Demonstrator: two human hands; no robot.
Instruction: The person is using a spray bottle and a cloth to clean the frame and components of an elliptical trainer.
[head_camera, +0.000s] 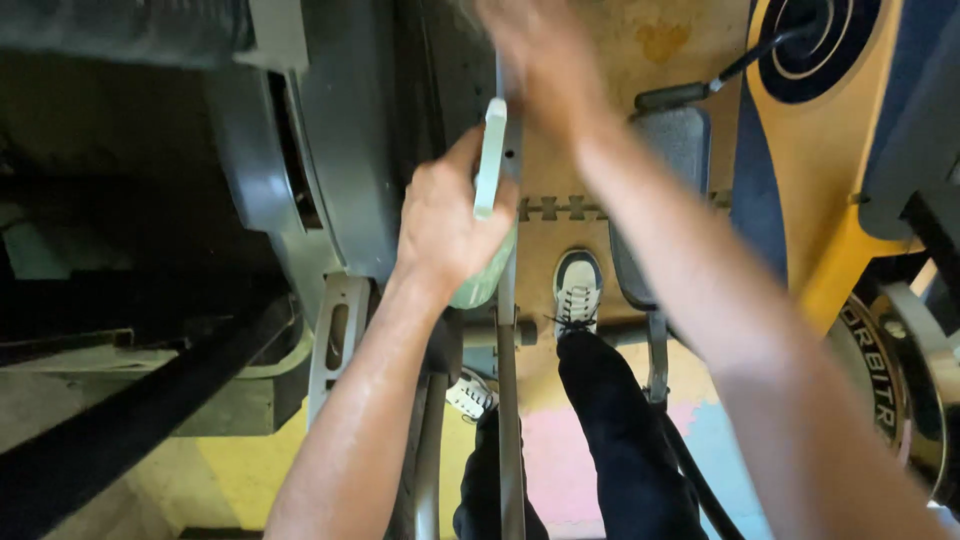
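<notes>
The left hand (445, 225) is closed around a pale green spray bottle (487, 255), whose rounded body shows below the fist while its whitish trigger head (490, 158) sticks up past the knuckles. The bottle's long axis runs nearly parallel to the grey upright bar (509, 400) of the exercise machine, and the bottle sits just beside that bar, on its left. The left forearm comes up from the bottom edge with the wrist fairly straight, back of the hand toward the camera.

The right hand (535, 50) is farther up the same bar, above the trigger head and near it. It is blurred by motion, so I cannot tell whether it is open or gripping anything, nor whether it touches the bar. Its forearm crosses diagonally from the lower right.

Of the two, the left hand is the one on the bottle; the right is the nearer to the bar's upper part. Right of the bar, a foot in a white sneaker (578, 290) stands beside a grey pedal (680, 150).
</notes>
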